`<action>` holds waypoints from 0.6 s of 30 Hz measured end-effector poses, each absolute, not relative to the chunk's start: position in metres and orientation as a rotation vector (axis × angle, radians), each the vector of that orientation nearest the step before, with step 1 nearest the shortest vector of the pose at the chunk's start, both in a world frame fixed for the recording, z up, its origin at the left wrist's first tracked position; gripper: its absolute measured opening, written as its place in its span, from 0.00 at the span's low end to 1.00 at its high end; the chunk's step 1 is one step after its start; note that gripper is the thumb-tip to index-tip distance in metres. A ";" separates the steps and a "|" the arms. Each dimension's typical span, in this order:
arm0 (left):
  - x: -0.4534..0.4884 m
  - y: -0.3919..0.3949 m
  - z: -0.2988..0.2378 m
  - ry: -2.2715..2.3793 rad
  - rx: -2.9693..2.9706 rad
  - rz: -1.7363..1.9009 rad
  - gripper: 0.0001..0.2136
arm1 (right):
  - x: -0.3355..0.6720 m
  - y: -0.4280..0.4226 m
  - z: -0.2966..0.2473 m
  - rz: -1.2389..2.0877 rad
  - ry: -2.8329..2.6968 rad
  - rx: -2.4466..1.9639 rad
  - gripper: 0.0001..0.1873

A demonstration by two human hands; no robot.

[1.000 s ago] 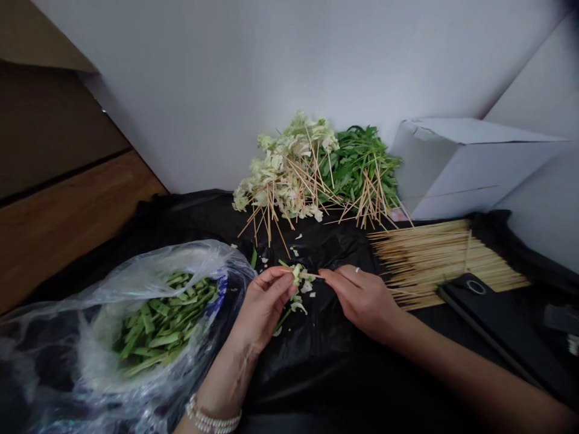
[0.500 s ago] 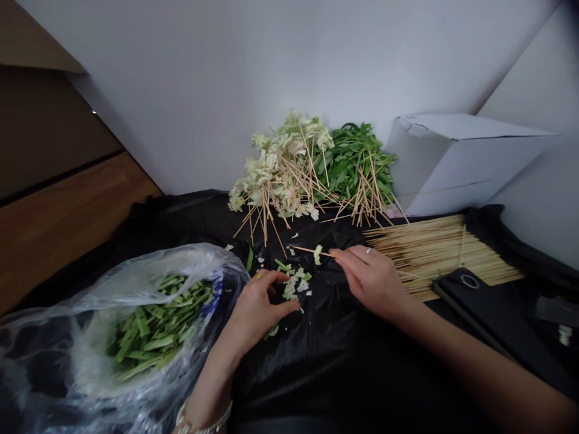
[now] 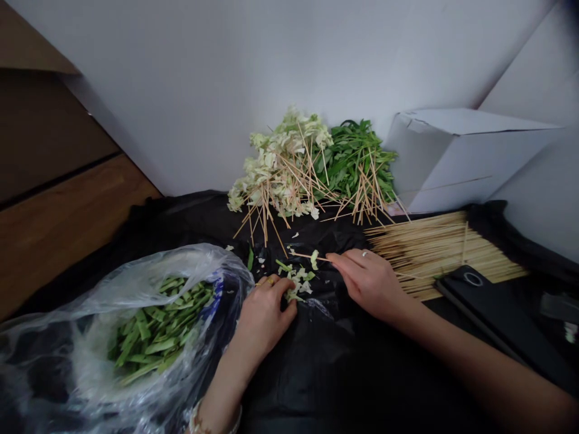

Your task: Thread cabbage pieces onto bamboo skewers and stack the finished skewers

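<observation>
My right hand (image 3: 371, 280) pinches a thin bamboo skewer (image 3: 306, 255) that points left, with one pale green vegetable piece (image 3: 314, 258) threaded on it. My left hand (image 3: 265, 313) rests knuckles-up on the black plastic sheet (image 3: 344, 355), fingers curled over a small heap of cut pale vegetable pieces (image 3: 296, 282). What the curled fingers hold is hidden. The two hands are about a hand's width apart.
A clear plastic bag (image 3: 113, 337) of cut green bean pieces lies at the left. Against the white wall are piles of skewered pale cabbage (image 3: 278, 166) and skewered dark greens (image 3: 357, 163). A bundle of bare skewers (image 3: 438, 253), a white box (image 3: 456, 157) and a dark flat object (image 3: 493, 313) lie at the right.
The hands have parted: my right hand drew the skewer with one piece up and away, and my left hand dropped onto the heap of cut pieces and curled over it.
</observation>
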State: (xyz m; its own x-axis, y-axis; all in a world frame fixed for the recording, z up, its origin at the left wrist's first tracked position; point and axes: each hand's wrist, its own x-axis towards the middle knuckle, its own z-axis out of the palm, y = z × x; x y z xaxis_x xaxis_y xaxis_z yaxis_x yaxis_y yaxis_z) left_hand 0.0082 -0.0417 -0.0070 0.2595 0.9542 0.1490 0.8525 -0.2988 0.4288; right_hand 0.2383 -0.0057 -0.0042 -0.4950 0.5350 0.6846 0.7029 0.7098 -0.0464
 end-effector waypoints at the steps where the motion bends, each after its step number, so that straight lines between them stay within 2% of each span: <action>1: 0.008 -0.042 -0.007 1.662 2.255 0.611 0.08 | 0.238 -0.006 -0.004 -0.316 -2.220 -0.939 0.15; 5: 0.007 -0.039 -0.002 1.562 1.953 0.951 0.07 | 0.239 -0.005 -0.005 -0.318 -2.221 -0.952 0.15; 9: 0.008 -0.037 0.001 1.396 1.339 1.253 0.09 | 0.239 -0.008 -0.004 -0.275 -2.231 -0.932 0.15; 13: 0.012 -0.037 0.002 1.199 0.849 1.370 0.12 | 0.237 -0.013 -0.004 -0.249 -2.244 -0.859 0.15; 18: 0.015 -0.036 0.002 1.133 0.597 1.486 0.17 | 0.235 -0.019 -0.005 -0.270 -2.324 -0.815 0.16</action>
State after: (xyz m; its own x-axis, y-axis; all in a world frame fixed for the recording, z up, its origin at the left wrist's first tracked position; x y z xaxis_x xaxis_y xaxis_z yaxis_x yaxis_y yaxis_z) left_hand 0.0154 -0.0360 0.0022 -0.2534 0.9429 -0.2159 -0.4575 0.0798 0.8856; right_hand 0.2346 -0.0192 -0.0046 -0.5939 0.4845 0.6423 0.6186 0.7854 -0.0204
